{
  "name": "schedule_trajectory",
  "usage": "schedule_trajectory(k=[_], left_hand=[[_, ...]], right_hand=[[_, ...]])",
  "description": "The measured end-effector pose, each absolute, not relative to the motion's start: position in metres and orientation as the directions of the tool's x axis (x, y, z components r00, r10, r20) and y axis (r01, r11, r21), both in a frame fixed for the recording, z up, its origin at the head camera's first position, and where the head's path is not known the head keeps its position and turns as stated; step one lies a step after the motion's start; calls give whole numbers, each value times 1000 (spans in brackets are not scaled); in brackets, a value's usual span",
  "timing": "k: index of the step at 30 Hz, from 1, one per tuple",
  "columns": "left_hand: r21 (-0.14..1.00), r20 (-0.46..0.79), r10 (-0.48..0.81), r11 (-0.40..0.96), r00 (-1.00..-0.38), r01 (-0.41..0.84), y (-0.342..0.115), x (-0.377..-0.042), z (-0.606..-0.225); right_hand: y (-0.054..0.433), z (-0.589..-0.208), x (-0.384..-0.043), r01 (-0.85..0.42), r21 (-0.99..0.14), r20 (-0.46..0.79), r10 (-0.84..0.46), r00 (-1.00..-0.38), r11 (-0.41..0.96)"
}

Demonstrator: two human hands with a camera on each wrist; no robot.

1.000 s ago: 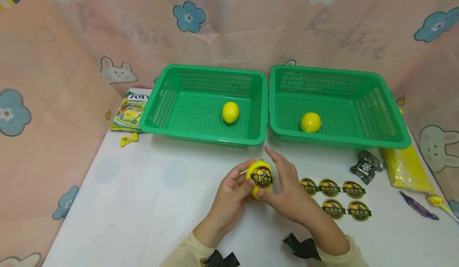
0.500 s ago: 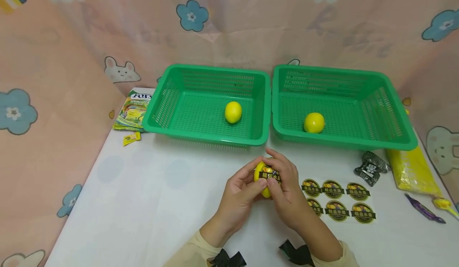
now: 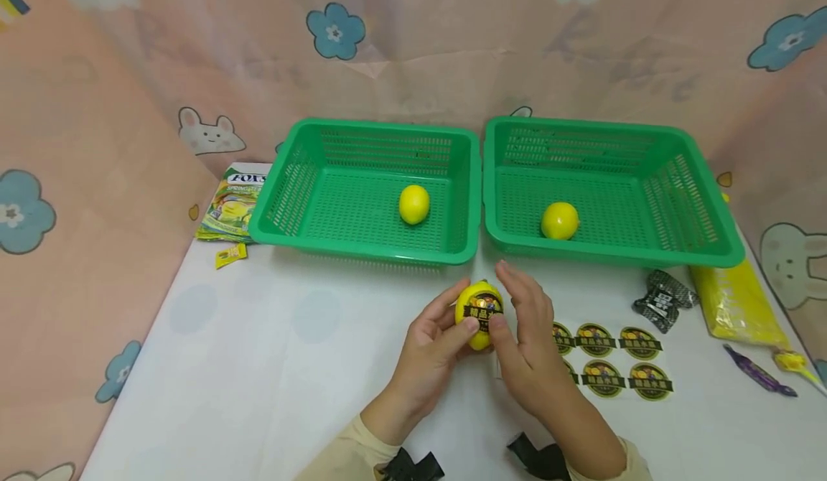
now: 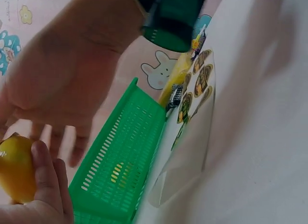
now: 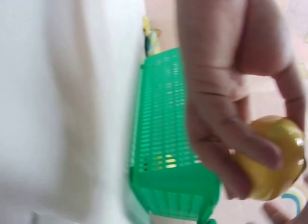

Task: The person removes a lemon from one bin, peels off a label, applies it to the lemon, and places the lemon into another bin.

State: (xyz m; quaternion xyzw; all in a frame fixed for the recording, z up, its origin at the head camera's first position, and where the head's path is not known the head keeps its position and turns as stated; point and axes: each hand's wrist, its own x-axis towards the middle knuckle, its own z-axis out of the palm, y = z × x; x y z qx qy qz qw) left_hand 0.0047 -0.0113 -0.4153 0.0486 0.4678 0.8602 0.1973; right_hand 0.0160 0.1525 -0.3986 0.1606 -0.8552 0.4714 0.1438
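Observation:
In the head view my left hand (image 3: 426, 355) holds a lemon (image 3: 480, 341) between thumb and fingers above the white table. On the lemon's face, turned up to me, is a round black-and-gold sticker (image 3: 483, 310). My right hand (image 3: 533, 337) is beside it, thumb touching the sticker's edge and the other fingers stretched out away from the fruit. The left wrist view has the lemon (image 4: 17, 168) at its left edge, near the right hand's straight fingers. Partly behind the right hand lies a clear sheet of similar stickers (image 3: 604, 378).
Two green baskets, left (image 3: 362, 250) and right (image 3: 614, 252), stand at the back; each holds one yellow lemon. A candy bag (image 3: 232, 204) is far left, with a small yellow candy (image 3: 230, 255). At right are a black-wrapped candy (image 3: 663, 301), yellow packet (image 3: 739, 305), purple candy (image 3: 759, 371) and lollipop (image 3: 790, 361).
My right fingers closed over the lemon half a second ago, then spread away again, leaving the thumb on the sticker. The lemon stays in my left hand and has shifted slightly to the right.

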Motion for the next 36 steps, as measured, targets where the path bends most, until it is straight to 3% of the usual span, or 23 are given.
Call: schedule_trajectory(k=[5, 12, 16, 23, 29, 36], left_hand=[[822, -51, 446, -490, -894, -291, -13, 7, -419], [829, -49, 477, -471, -877, -303, -14, 10, -425], [836, -66, 472, -455, -879, -307, -15, 10, -424], [856, -98, 476, -408, -874, -318, -14, 8, -423], [891, -83, 467, -360, -880, -275, -12, 8, -427], [916, -39, 464, -338, -885, -218, -14, 7, -428]], right_hand=[[155, -400, 10, -545, -727, 523, -176, -834, 417], [149, -425, 9, -547, -744, 541, -135, -830, 383], [149, -434, 10, -494, -787, 502, -83, -861, 369], [162, -421, 9, -328, -801, 335, -79, -939, 500], [205, -400, -12, -360, -690, 493, 43, -869, 629], [271, -392, -32, -88, -673, 456, 318, -831, 734]])
